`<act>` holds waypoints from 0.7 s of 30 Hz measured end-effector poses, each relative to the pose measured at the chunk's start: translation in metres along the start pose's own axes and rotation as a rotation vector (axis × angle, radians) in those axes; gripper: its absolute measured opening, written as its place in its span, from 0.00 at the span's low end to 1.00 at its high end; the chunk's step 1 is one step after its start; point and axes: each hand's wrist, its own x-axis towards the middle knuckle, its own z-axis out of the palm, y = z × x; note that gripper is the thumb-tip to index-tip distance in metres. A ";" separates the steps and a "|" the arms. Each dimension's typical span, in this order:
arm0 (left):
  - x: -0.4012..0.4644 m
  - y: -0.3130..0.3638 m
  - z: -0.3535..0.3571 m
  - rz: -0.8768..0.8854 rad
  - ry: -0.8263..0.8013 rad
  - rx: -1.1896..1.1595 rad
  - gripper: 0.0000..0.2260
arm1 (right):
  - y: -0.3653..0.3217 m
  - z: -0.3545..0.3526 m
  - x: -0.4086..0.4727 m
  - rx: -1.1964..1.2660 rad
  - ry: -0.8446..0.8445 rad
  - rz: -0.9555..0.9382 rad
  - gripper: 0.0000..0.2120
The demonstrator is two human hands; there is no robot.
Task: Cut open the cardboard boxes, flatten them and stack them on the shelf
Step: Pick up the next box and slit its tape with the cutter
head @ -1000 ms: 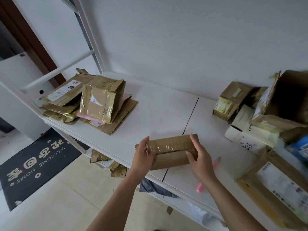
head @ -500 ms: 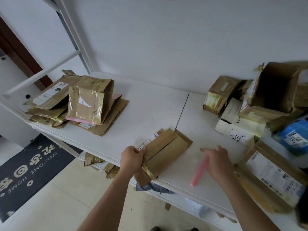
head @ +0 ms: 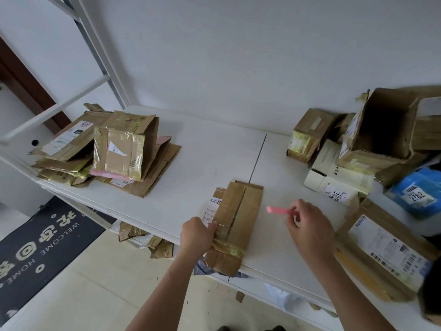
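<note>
i see the taped cardboard box lying on the white shelf near its front edge, long side running away from me, with its near end hanging a little over the edge. a taped seam runs down the middle of its top face and a white label sits on its left side. my left hand grips the box at its left edge, fingers curled round it with the thumb on top of the tape. my right hand is just to the right of the box, apart from it, fingers pinching one end of a pink cutter that points left toward the box; whether the cutter touches the shelf i cannot tell.

far left on the shelf is the stack of flattened boxes, brown sheets piled with yellowish tape, one folded box tilted on top and a pink piece showing under it. on the right, against the wall, stand uncut boxes: a small brown box with yellow tape, an open brown box on its side, a cream box lying in front of them, and a blue parcel with a label reading 2782. a large flat box with a white shipping label lies at the near right, just beside my right forearm. below the shelf, more cardboard scraps sit on a lower level, and a dark welcome mat lies on the floor to the left.
</note>
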 end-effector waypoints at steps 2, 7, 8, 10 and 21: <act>0.000 0.001 0.004 0.007 -0.020 0.024 0.18 | -0.018 0.001 0.005 0.179 0.134 0.030 0.09; -0.009 0.009 0.022 -0.040 -0.249 0.008 0.18 | -0.062 0.017 0.004 0.760 0.054 0.194 0.04; -0.011 0.010 0.026 -0.070 -0.316 -0.031 0.17 | -0.066 0.021 0.001 0.821 0.029 0.239 0.02; -0.012 0.013 0.029 -0.117 -0.389 -0.083 0.16 | -0.069 0.028 -0.004 0.879 0.023 0.294 0.01; 0.005 0.025 0.029 -0.033 -0.178 -0.338 0.07 | -0.053 0.039 0.001 1.021 -0.002 0.377 0.02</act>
